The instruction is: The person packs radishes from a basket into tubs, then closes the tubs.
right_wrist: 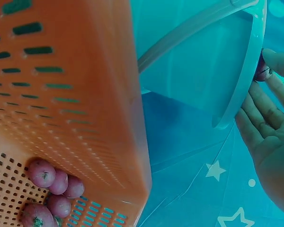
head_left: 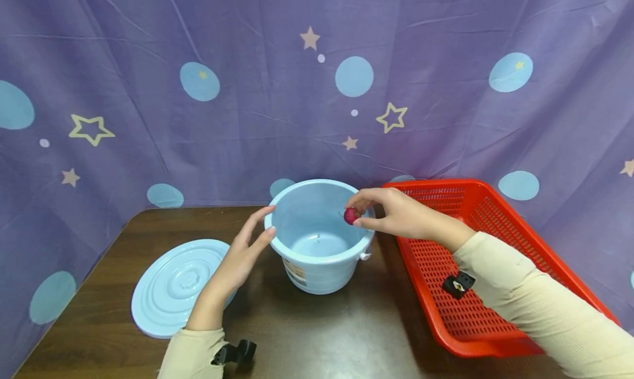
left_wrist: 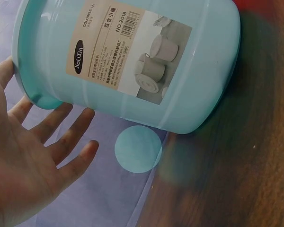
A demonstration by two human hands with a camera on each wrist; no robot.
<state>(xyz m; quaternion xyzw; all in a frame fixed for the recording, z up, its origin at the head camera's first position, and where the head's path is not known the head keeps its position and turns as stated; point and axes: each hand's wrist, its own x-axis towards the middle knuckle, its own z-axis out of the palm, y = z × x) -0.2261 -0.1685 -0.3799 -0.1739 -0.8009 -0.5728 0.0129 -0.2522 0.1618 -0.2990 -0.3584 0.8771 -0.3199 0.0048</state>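
The right hand [head_left: 396, 214] pinches a radish [head_left: 351, 216] between thumb and fingertips, over the bucket [head_left: 322, 272] near its right rim. The left hand [head_left: 241, 256] has fingers spread at the opposite rim. The radish is probably light, firm and smooth, slippery if wet. Hold its widest sides; the thin root likely snaps.

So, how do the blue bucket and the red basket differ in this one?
The blue bucket is round, while the red basket is roughly rectangular. The bucket's wall is solid; the basket's is slotted. The left hand touches the bucket's rim, whereas neither hand grips the basket. Several radishes lie in the basket; only tiny bits show on the bucket's floor. Both are open-topped.
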